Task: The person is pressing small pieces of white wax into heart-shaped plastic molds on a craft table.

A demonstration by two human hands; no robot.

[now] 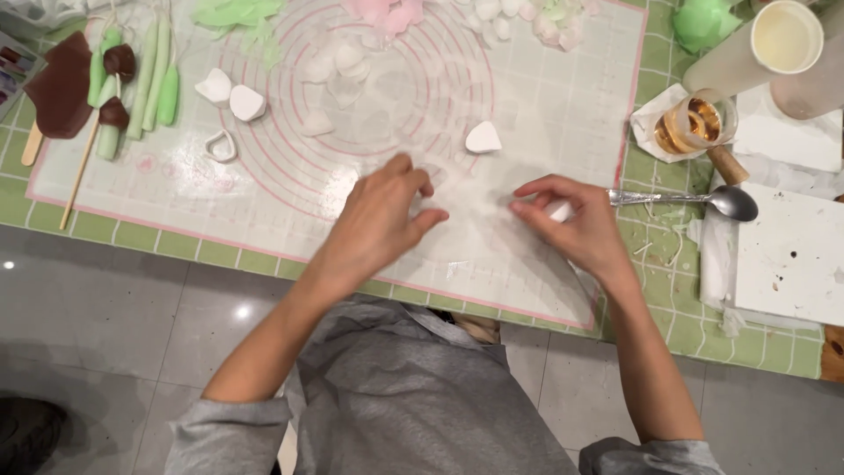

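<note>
Both hands work near the front edge of the baking mat (563, 114). The left hand (382, 215) pinches at a thin, nearly see-through sheet (479, 215); the right hand (571, 220) pinches its other side. It looks flimsy, light and easily torn, best held by its edges. A spoon (703, 200) lies just beside.

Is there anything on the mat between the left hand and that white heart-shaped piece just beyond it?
Nothing visible. The left hand rests on the baking mat, and the white heart-shaped piece lies beyond it, up and to the right, with only bare mat between. The right hand and the spoon sit off to the side.
</note>
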